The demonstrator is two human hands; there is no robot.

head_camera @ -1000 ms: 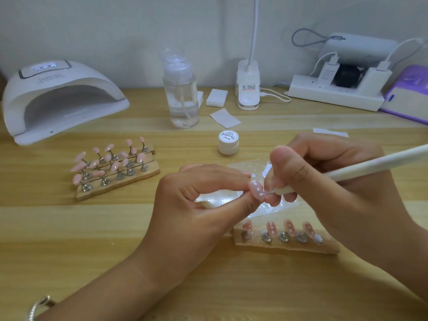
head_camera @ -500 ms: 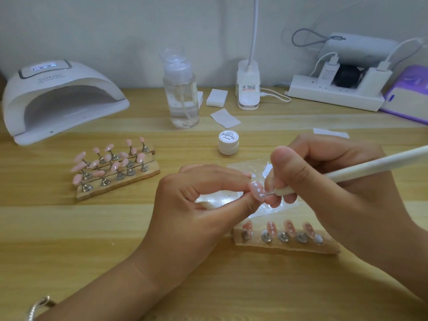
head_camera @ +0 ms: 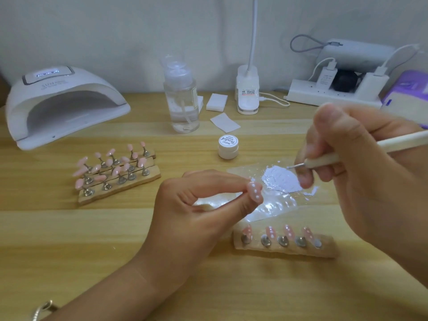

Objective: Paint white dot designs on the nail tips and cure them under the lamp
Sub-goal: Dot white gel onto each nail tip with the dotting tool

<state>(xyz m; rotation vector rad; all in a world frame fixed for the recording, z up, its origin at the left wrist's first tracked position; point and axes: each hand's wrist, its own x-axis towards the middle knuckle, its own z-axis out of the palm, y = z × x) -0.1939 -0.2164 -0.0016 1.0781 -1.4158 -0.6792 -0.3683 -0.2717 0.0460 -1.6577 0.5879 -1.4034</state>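
My left hand (head_camera: 196,205) pinches a pink nail tip (head_camera: 254,192) that carries a row of white dots. My right hand (head_camera: 352,172) grips a white dotting pen (head_camera: 347,156), its metal point just above a smear of white paint (head_camera: 281,180) on a clear sheet (head_camera: 273,205). Below the sheet a wooden holder (head_camera: 284,247) carries several dotted pink tips. A second wooden holder (head_camera: 120,179) at the left carries several plain pink tips. The white curing lamp (head_camera: 62,105) stands at the far left, its display lit.
A small white paint jar (head_camera: 228,147) stands behind the sheet. Further back are a clear pump bottle (head_camera: 181,98), white pads (head_camera: 217,101), a desk lamp base (head_camera: 247,93), a power strip (head_camera: 333,93) with plugs and a purple box (head_camera: 410,93).
My right hand has lifted the pen away from the nail tip and moved it up and right to the paint smear. My left hand has stayed put with the tip.
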